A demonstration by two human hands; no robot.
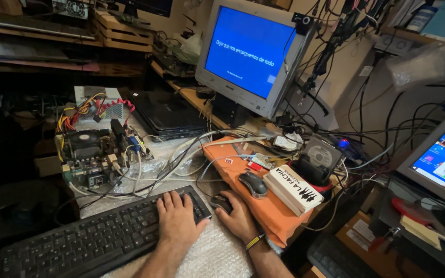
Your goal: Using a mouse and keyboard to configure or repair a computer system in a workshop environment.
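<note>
On the bubble wrap, the left hand (177, 219) is lying flat and open across the black keyboard (93, 237), gripping nothing. Beside it, the right hand (238, 217) is cupping a dark mouse (221, 202).

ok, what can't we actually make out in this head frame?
- Mouse under the right hand: almost fully covered by the palm; button contact hidden.
- Keys under the left hand on the black keyboard: fingers hide which are pressed.
- Second monitor: cut off by the right edge.
- Bare motherboard: cables overlap it, parts too small.
- Left side under the shelf: too dark.
</note>
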